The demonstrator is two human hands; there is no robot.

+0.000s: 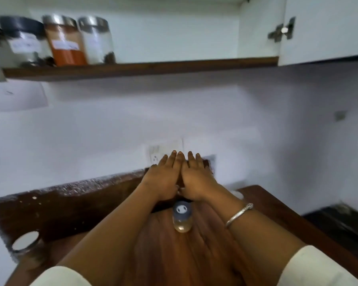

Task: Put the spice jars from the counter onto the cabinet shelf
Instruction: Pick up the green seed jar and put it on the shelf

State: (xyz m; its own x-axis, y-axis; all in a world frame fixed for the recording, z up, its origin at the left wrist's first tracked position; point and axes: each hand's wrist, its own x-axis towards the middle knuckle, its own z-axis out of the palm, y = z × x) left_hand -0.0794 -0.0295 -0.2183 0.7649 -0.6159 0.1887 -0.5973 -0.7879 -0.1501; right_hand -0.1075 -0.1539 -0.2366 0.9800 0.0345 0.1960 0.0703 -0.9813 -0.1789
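Observation:
A small spice jar [182, 218] with a grey lid and pale brown contents stands on the wooden counter [163, 250], just behind my wrists. My left hand [163, 178] and my right hand [195, 178] lie flat side by side, palms down and fingers stretched toward the wall, holding nothing. Up on the cabinet shelf [141, 68] at the left stand three jars: a black-lidded jar [26, 42], a jar of orange-red powder [64, 41] and a steel-lidded jar with white contents [97, 40].
A white cabinet door [327, 27] hangs open at the upper right with its hinge [281, 30] showing. A wall socket [157, 153] sits behind my fingertips. A round hole [25, 241] is cut in the counter at the left. A paper sheet [17, 96] hangs under the shelf.

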